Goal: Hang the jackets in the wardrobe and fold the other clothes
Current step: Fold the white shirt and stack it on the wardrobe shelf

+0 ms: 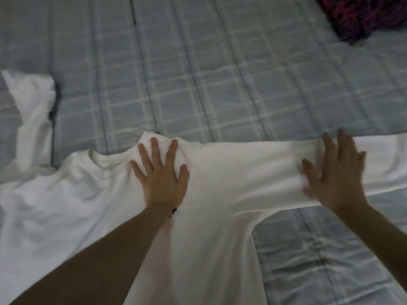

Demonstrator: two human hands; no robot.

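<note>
Bedspread (198,73) lies bare across the upper frame; left hand (161,179) and right hand (337,172) press flat, fingers spread, on the white shirt (231,194).

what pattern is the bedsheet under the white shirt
Pale blue-grey plaid with lighter lines, bedsheet, seen in the head view.

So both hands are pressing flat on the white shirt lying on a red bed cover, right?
Not quite. The head view shows the bed cover is pale blue-grey with a check pattern, not red. The rest holds: the left hand and right hand both press flat on the white shirt.
</note>
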